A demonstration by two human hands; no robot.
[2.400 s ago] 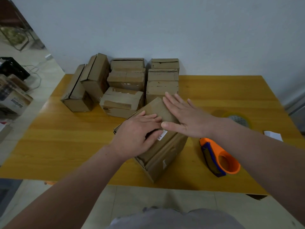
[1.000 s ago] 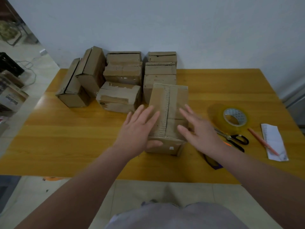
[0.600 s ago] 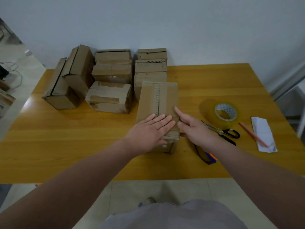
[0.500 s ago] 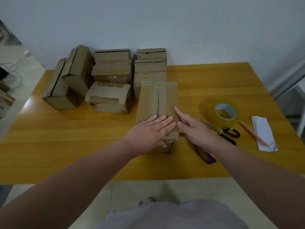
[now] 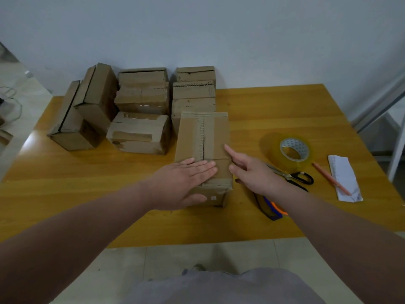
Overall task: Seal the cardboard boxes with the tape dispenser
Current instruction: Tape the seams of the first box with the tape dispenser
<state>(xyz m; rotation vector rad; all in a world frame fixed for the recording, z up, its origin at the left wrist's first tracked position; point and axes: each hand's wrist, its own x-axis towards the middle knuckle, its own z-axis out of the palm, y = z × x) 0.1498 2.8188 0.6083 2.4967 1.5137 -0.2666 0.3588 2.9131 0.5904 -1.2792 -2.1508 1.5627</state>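
A brown cardboard box [image 5: 203,137] lies lengthwise in the middle of the wooden table [image 5: 65,189], its top flaps meeting along a ragged centre seam. My left hand [image 5: 182,183] lies flat on the near end of its top, fingers straight. My right hand [image 5: 252,172] hovers at the box's right edge with the fingers spread and the index finger pointing along the top. The orange and blue tape dispenser [image 5: 271,209] lies on the table just right of the box, mostly hidden under my right forearm.
Several more cardboard boxes [image 5: 140,132] are stacked at the back left against the wall. A roll of clear tape [image 5: 289,150], black-handled scissors [image 5: 293,175], a pencil [image 5: 328,178] and a folded paper [image 5: 344,178] lie on the right side.
The box was turned from a diagonal to lengthwise and set down. My left hand settled flat on its near end; my right hand has just lifted slightly off the right edge.
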